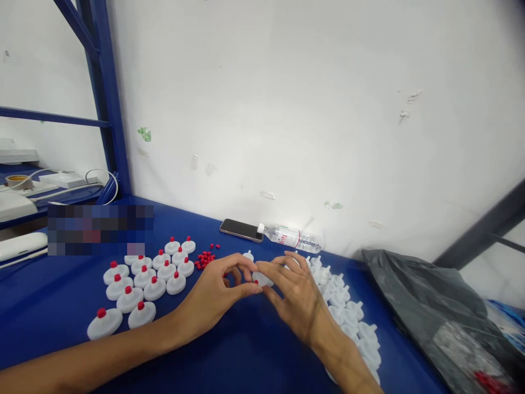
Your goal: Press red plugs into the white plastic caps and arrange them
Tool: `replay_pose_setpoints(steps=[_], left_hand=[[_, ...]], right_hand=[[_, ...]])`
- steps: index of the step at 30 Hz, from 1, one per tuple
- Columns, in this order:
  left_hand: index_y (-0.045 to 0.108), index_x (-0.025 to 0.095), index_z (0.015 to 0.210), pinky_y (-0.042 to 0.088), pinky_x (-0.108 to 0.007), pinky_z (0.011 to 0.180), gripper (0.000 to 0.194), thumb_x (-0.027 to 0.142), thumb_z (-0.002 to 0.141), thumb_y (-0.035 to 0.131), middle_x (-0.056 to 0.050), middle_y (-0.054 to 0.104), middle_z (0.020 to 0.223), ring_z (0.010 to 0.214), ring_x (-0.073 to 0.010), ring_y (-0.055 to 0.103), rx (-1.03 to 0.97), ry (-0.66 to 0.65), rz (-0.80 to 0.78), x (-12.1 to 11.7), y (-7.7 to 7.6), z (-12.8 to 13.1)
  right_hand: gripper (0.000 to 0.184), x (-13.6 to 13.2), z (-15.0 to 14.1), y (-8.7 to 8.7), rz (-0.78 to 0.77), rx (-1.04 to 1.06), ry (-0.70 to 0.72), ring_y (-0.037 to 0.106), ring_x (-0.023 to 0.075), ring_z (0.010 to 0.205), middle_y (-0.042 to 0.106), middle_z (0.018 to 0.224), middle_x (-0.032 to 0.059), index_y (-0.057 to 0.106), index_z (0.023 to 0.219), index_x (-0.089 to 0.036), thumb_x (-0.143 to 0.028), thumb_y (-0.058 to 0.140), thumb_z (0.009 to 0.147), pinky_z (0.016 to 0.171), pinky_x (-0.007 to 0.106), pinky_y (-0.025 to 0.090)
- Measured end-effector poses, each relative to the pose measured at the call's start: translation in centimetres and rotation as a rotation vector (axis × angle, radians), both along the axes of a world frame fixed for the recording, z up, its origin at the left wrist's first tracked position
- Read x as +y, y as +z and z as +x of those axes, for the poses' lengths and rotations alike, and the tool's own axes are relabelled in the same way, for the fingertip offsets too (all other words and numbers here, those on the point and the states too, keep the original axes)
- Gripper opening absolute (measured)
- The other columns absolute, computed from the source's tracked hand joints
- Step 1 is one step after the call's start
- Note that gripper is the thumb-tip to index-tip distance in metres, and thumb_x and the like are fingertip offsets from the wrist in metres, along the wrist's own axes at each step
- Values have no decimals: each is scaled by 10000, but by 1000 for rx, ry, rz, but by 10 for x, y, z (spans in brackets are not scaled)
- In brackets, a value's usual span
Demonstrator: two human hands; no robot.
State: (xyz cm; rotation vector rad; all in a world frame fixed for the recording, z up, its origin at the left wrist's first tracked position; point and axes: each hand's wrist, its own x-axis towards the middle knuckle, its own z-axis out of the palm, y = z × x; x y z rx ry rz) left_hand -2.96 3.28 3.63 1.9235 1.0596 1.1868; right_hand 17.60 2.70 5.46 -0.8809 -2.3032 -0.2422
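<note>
Your left forearm point(135, 346) runs close by the nearest of the round white plastic discs with small red caps point(141, 317) on the blue surface point(252, 350), so a careless sweep could tip or scatter them; your right forearm point(340, 350) hides part of a crowded group of uncapped white plastic discs with narrow spouts point(356, 313), and could nudge those too. Ahead, one small whitish plastic piece point(264, 278) with a dab of red sits between your left hand point(221, 287) and right hand point(293, 287), pinched by the fingertips of both; it could slip or turn if one side pushes harder, since little of it seems gripped. Right of you, a dark grey plastic bag point(426, 290) limits elbow room. Beyond your left fingers, the loose red caps point(204, 259) are small enough to roll if brushed. Farther back, a black-screened phone point(241, 230) and a clear plastic bottle lying on its side point(289, 237) restrict reach before the white wall point(287, 109)
</note>
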Motion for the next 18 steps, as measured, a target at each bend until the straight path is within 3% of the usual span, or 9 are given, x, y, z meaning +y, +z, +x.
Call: replay_pose_setpoints(steps=[3,5,7,10,14,18], left_hand=[[602,265,1269,496,-222,567,612,397,742,883,-6,640,1077,764,-147,645,-220,-60,-203,-1,1,4],[590,237,1335,473,-207,502,716,418,713,894,-51,675,1123,846,-192,670,-331,-168,-389,-1,4,4],[638,185,1310,434,-195,434,679,450,732,878,-62,728,985,791,-201,666,-361,-269,-523,-1,7,2],[702,173,1247,422,-169,422,591,416,742,889,-2,705,759,644,-137,596,-416,-330,-620,0,12,-2],[717,197,1248,404,-138,412,545,300,740,887,-7,746,818,626,-103,584,-481,-330,-682,-2,12,-4],[720,189,1244,350,-136,362,566,305,718,894,-18,762,806,576,-99,569,-480,-277,-686,-5,13,-2]], right_hand=[[463,-4,-3,3,0,21,42,631,206,1042,771,1116,-43,584,1346,-291,-59,634,949,1103,483,334],[392,-7,-6,4,-12,43,70,636,216,1041,782,1052,-36,590,1342,-292,-133,634,986,1091,482,339],[290,-9,-9,3,-28,64,95,643,224,1036,786,1030,-18,617,1292,-279,-202,629,1013,1063,476,363],[211,-10,-13,3,-37,86,109,650,227,1016,788,1009,-10,644,1216,-268,-208,632,1014,1005,464,408],[209,-8,-13,0,-24,60,84,657,239,1001,784,1012,-5,647,1204,-274,-213,649,1004,984,478,435],[251,-6,-13,-3,-10,45,83,670,249,998,787,1022,7,633,1247,-279,-266,669,999,1013,499,439]])
